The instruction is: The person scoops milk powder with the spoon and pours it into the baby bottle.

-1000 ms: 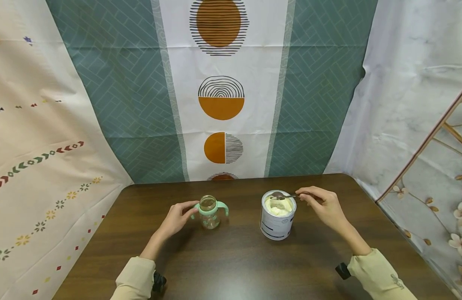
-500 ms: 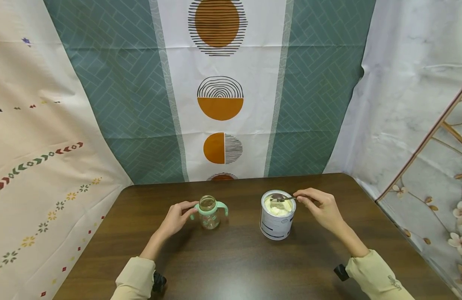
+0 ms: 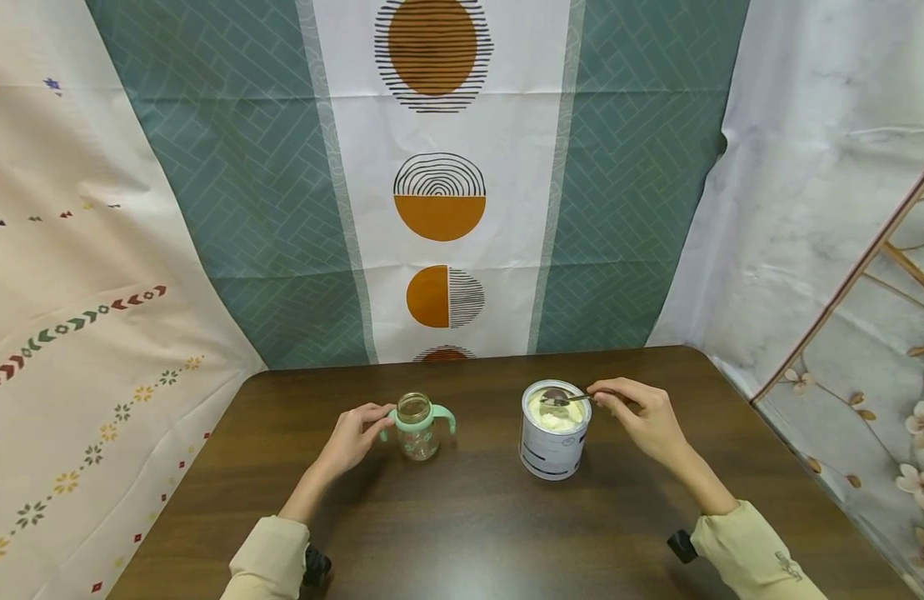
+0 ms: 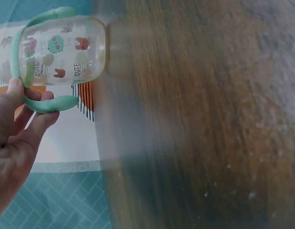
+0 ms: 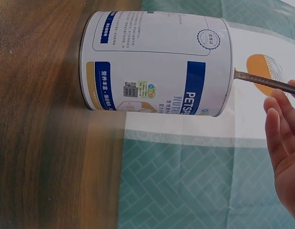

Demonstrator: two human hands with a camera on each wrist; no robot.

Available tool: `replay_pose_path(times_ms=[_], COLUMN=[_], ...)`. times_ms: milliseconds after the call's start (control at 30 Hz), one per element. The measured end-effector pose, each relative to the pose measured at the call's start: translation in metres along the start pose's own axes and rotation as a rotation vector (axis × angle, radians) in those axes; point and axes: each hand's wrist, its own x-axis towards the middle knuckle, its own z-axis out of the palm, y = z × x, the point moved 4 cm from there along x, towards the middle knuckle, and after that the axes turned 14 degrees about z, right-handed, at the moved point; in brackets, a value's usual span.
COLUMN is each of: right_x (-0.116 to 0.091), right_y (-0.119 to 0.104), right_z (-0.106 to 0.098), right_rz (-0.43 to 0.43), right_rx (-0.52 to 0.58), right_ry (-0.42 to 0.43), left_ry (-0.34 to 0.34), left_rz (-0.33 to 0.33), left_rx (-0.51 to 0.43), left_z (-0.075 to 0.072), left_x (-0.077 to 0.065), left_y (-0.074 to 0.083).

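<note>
My left hand (image 3: 347,435) grips one green handle (image 4: 54,103) of a clear baby bottle (image 3: 420,442). The bottle is upright on the table, has no cap on its mouth, and bears small animal prints in the left wrist view. To its right is a white tin (image 3: 551,457) with blue print, filled with pale cream powder (image 3: 557,421). Fingers and thumb of my right hand (image 3: 647,414) pinch a metal spoon (image 3: 556,396) by its handle. The spoon's bowl is inside the rim, at the powder; in the right wrist view the tin's wall hides it.
Both containers stand on a dark brown wooden table (image 3: 462,517), a gap of bare wood between them. A patterned cloth (image 3: 447,317) hangs behind the table's back edge. More cloth (image 3: 821,300) hangs along the right side, and a cream one (image 3: 132,333) along the left.
My right hand has shifted slightly left, and the spoon's bowl sits a little lower in the tin than a second ago. The left hand keeps its grip on the bottle, nearly still.
</note>
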Motion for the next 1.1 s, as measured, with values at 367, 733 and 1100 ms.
replay_pose_path(times_ms=[367,733,1100], right_x=[0.001,-0.001,-0.003], right_y=[-0.001,-0.016,-0.022], right_z=[0.001,0.008,0.018], right_rz=[0.017,-0.107,-0.067], right_rx=[-0.007,-0.101,-0.115], right_ry=[0.028,0.026,-0.036], left_ry=[-0.035,-0.034,-0.050], left_rz=[0.023,0.023,0.018], left_rx=[-0.014,-0.013,-0.030], left_z=[-0.001,-0.002,-0.002], left_x=[-0.004,-0.010,-0.015], left_y=[0.005,0.007,0.012])
